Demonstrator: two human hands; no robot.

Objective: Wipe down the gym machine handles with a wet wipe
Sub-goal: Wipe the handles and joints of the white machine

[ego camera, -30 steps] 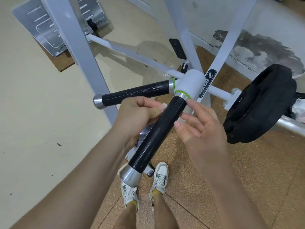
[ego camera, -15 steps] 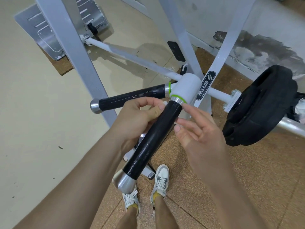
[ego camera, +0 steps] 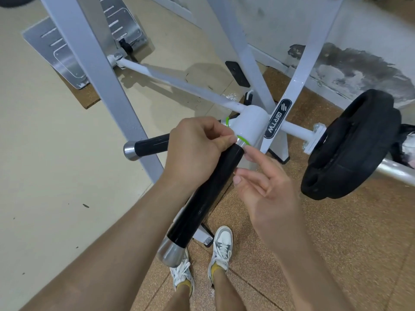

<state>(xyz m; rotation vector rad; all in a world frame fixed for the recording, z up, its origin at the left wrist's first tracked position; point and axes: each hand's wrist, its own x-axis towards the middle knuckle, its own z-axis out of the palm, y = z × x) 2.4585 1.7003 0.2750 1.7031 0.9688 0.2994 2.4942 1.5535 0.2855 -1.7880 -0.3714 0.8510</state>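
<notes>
Two black handles stick out of a white hub (ego camera: 251, 124). The near handle (ego camera: 202, 198) runs down toward me and ends in a silver cap; the far handle (ego camera: 152, 145) points left. My left hand (ego camera: 193, 153) sits at the near handle's upper end by the silver collar, fingers curled, thumb pinched against forefinger. Whatever it pinches is hidden by the fingers; no wet wipe shows. My right hand (ego camera: 267, 194) hovers on the right of the same handle, fingers relaxed, the forefinger tip touching the handle just below the collar.
A grey slanted frame post (ego camera: 96, 75) crosses behind my left hand. A black weight plate (ego camera: 350, 144) hangs on a bar at the right. A metal foot plate (ego camera: 67, 57) lies at the back left. My shoes (ego camera: 221, 248) stand on cork flooring under the handle.
My left hand has slid up the near handle to the silver collar. My right hand stays open beside the handle. The view has shifted slightly.
</notes>
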